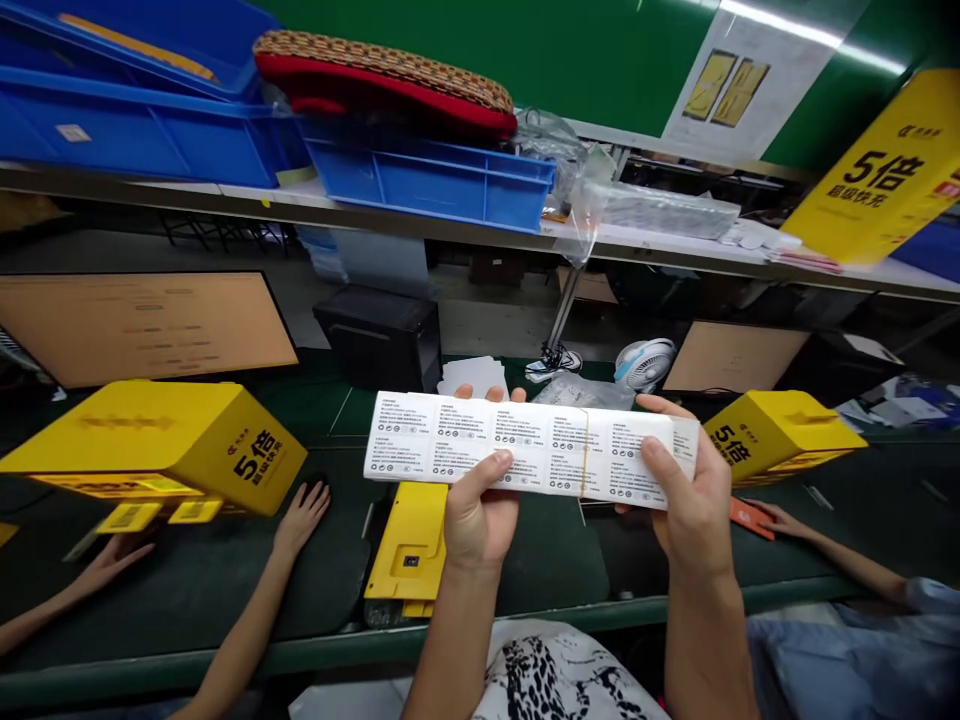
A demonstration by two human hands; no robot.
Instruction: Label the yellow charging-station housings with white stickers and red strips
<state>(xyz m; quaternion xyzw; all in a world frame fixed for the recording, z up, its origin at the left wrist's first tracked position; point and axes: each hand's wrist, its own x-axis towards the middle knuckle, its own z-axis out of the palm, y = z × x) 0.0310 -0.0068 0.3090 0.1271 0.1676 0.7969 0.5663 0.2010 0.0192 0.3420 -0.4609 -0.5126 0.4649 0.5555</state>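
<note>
A long white stack of printed label sheets (529, 445) is held level in front of me, with a thin rubber band around its right part. Small black text and symbols repeat across its face in two rows. My left hand (484, 500) grips it near the middle, thumb on the front and fingertips showing over the top edge. At the right end, my right hand (694, 490) pinches it, thumb in front and the other fingers mostly behind. Below the labels, partly hidden by my left wrist, lies a yellow flat piece (405, 555) with a small dark socket.
Co-workers' hands rest at the left (301, 515) and far right, by an orange object (751, 518). Yellow boxes (240, 450) stand on both sides of the dark green bench. Monitors (142, 325), a black case (382, 330) and a small fan (645, 364) sit behind. Blue bins (435, 180) line the shelf.
</note>
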